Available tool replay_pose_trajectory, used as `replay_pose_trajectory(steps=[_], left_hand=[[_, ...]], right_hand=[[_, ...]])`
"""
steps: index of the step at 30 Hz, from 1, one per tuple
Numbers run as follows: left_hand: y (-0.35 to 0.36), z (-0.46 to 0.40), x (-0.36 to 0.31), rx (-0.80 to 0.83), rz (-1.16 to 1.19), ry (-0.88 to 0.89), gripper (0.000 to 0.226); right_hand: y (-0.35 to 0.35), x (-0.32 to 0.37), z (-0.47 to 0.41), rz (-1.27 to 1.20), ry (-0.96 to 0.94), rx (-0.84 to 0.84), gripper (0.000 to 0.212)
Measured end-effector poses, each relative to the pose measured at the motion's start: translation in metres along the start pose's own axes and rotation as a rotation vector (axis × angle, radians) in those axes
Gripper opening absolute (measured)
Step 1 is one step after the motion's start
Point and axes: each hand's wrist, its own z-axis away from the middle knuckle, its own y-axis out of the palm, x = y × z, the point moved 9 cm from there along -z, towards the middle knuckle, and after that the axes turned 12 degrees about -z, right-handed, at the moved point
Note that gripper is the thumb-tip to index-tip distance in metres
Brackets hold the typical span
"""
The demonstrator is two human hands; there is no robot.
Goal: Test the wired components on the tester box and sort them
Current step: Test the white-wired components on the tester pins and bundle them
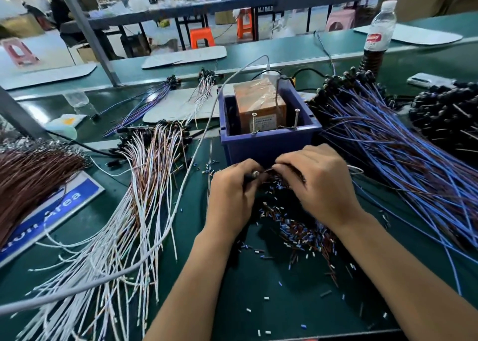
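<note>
While the blue bin (269, 144) with the taped brown tester box (261, 108) inside it stands on the green bench (258, 302), both hands work just in front of its near wall, almost touching each other. The left hand (230, 193) has its fingers curled round a small wired part (254, 174), whose shiny metal tip peeks out beside the thumb. The right hand (320, 183) sits just to the right of that part with its fingers bent down over the wire ends; whether it actually grips them I cannot tell. Under and behind the hands lies a scatter of cut wire bits (305, 234). A big heap of blue wires (403, 159) fans out at the right, a spread of white wires (134, 211) lies at the left, with a brown bundle (31, 175) beyond. A water bottle (379, 34) stands at the far right.
</note>
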Motion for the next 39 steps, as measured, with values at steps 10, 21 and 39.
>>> replay_pose_trajectory(steps=[10,21,39], left_hand=[[-0.001,0.001,-0.009,0.021,0.082,0.055,0.008],[0.001,0.003,0.006,0.024,0.188,-0.111,0.019],[0.022,0.011,0.005,0.181,0.631,-0.327,0.024]], right_hand=[[-0.014,-0.011,0.001,-0.09,0.03,-0.093,0.018],[-0.049,-0.002,0.008,-0.027,0.003,-0.418,0.032],[-0.046,-0.091,0.052,-0.963,0.861,-0.951,0.058]])
